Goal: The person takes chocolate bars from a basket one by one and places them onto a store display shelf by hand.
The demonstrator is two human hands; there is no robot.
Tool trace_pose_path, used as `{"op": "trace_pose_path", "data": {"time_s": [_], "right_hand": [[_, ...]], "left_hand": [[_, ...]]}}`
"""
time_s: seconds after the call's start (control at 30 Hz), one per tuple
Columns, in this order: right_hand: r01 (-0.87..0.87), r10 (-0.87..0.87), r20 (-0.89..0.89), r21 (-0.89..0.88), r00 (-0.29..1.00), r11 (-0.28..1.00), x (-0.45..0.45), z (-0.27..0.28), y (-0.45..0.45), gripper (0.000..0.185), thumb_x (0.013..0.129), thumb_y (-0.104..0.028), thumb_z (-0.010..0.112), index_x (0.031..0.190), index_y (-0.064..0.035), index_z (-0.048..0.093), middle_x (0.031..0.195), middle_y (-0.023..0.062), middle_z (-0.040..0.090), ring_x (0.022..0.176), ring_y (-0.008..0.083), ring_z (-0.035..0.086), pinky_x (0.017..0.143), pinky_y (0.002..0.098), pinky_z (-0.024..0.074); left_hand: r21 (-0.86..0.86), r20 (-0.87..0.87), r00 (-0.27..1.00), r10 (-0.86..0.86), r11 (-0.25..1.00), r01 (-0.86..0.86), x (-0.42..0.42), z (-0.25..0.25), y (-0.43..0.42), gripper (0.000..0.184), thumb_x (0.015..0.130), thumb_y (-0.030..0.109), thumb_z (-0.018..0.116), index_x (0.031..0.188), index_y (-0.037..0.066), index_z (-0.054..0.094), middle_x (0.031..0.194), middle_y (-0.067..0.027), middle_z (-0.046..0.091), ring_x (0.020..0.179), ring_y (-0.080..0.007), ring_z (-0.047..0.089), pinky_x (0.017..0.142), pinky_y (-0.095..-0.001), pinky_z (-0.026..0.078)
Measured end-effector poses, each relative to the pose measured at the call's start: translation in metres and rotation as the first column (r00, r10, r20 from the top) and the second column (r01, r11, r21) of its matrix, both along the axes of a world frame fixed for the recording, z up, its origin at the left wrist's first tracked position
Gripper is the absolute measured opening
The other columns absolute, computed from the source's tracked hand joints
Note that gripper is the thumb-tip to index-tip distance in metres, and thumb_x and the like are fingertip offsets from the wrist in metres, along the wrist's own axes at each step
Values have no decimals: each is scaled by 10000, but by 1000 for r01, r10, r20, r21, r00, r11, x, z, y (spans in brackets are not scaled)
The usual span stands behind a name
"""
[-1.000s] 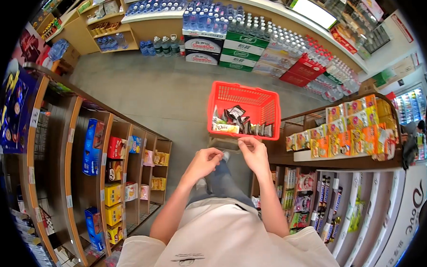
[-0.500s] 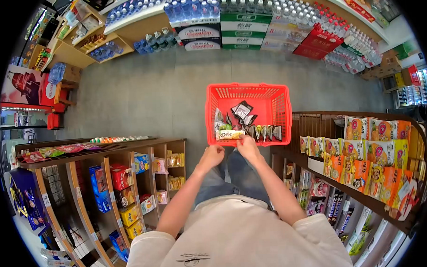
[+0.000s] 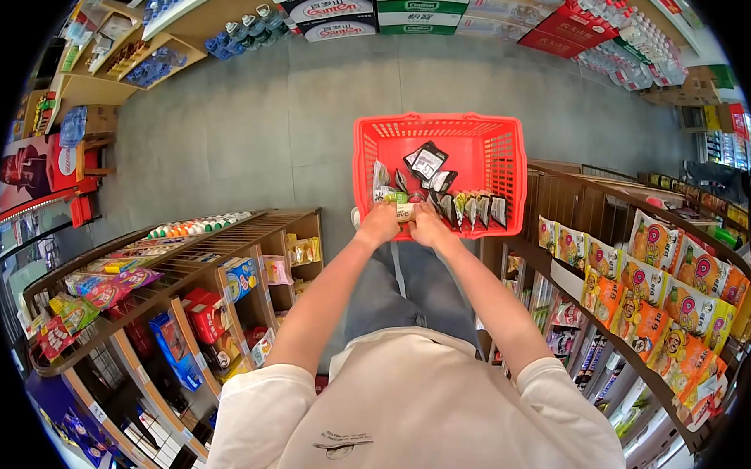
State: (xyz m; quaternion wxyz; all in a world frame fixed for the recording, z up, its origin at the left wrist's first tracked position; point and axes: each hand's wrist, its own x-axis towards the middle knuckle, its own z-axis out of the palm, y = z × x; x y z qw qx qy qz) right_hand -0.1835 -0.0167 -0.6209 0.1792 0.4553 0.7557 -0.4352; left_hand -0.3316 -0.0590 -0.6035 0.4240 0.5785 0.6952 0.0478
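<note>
A pale Dove chocolate package is held at the near edge of the red shopping basket. My left hand is closed on its left end, and my right hand grips its right end. My fingers cover much of the wrapper. Inside the basket, dark snack packets lie loose near the middle. Several small packets stand in a row along the near right side. More packets, one with green on it, lean at the left, partly behind my left hand.
A snack shelf stands at my left and another rack with orange and yellow bags at my right. Across the grey floor, drink cartons and bottles line the far wall. Stools and boxes sit at the far left.
My left hand has moved right and up onto the Dove package, which my right hand was holding alone. The view has tilted down, so the far wall sits higher.
</note>
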Motion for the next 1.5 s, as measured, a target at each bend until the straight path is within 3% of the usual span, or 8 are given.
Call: {"op": "trace_pose_path", "data": {"time_s": [0.3,0.57,0.87,0.93,0.97,1.1,1.27,1.5], "right_hand": [[70,-59,-85,136,995,988,3,8,-4,282,810,-146,520,994,58,588,1128,228,535,1108,352,476,928,442,427],[179,-154,-142,186,978,966,5,7,-15,271,765,-89,571,1003,37,603,1093,224,569,1061,383,506,919,432,430],[212,-102,-369,270,924,939,21,52,4,269,701,-124,718,937,-4,677,859,199,640,765,304,629,728,399,500],[266,-356,-374,-271,856,925,25,59,21,314,693,-183,766,933,0,678,715,121,642,593,177,596,576,318,488],[294,-359,-462,-209,811,933,28,62,26,345,697,-246,788,919,-4,682,623,53,616,509,86,524,491,254,438],[307,-655,-387,-654,649,691,27,116,54,332,815,-146,687,1052,64,588,894,130,648,686,175,652,594,265,554],[256,-788,-442,-777,429,575,20,163,65,302,881,-91,588,1129,74,534,1066,172,594,829,228,654,726,329,586],[213,-773,-529,-758,351,616,29,186,65,301,888,-97,584,1147,50,547,1036,152,622,857,215,648,734,296,573]], "left_hand": [[109,-244,959,-144,979,174,7,-17,-12,252,720,36,575,959,-39,591,950,-237,591,967,-382,551,860,-429,472],[93,-341,919,-197,966,242,12,-14,-15,239,718,27,567,950,-32,581,933,-210,600,955,-345,558,836,-417,475],[442,-13,1000,-26,896,29,-11,59,-24,159,795,72,570,930,1,524,874,-204,566,883,-364,534,778,-446,440],[464,17,1000,6,886,-13,-19,73,-23,179,816,105,590,944,-5,529,885,-211,574,880,-380,540,780,-444,443],[441,83,993,83,890,-111,-20,83,-22,179,827,117,594,939,-13,542,864,-212,587,838,-375,564,749,-431,455],[239,352,860,369,853,-464,-22,130,-5,231,854,174,626,948,-33,585,760,-140,631,614,-208,609,559,-331,479],[-41,795,379,474,665,-746,-34,160,11,280,914,220,570,952,-55,597,776,-55,637,615,-87,579,532,-238,488],[-36,776,394,492,658,-752,-30,186,8,303,940,229,522,989,-64,583,842,-90,633,659,-122,595,595,-259,513]]}}
